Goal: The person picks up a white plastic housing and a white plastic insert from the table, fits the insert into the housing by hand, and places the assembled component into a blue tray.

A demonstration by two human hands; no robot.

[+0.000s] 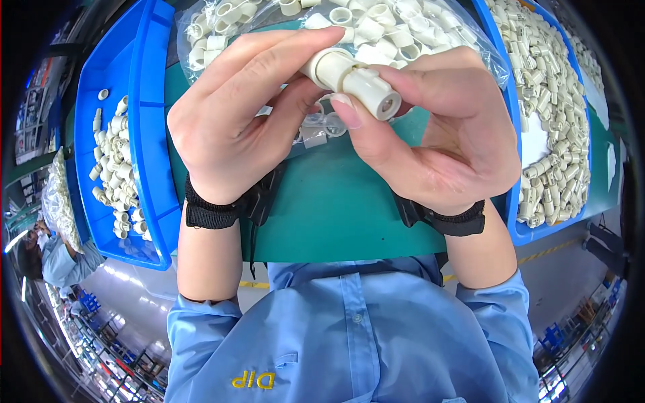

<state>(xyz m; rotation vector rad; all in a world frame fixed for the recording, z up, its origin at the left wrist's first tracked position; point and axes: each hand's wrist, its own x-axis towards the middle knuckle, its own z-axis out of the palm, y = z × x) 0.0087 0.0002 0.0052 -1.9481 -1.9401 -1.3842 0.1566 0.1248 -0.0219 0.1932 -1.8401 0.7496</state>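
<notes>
Above the green work mat (322, 215), my two hands meet around an off-white plastic fitting made up of two parts in line. My left hand (232, 117) is closed, thumb and fingers on the wider collar (329, 69) at the upper left. The narrower ribbed cylinder (371, 93), with a round hole in its end, is pinched between thumb and forefinger of my right hand (453, 131). The two parts touch; how deep one sits in the other cannot be made out. Small clear and white pieces (314, 134) lie on the mat behind my fingers.
A clear plastic bag of loose white collars (383, 30) lies beyond my hands. On the left stands a blue bin (153, 201) with assorted white parts; on the right, a blue tray (516, 211) is heaped with ribbed cylinders. Another person (67, 265) is at the far left.
</notes>
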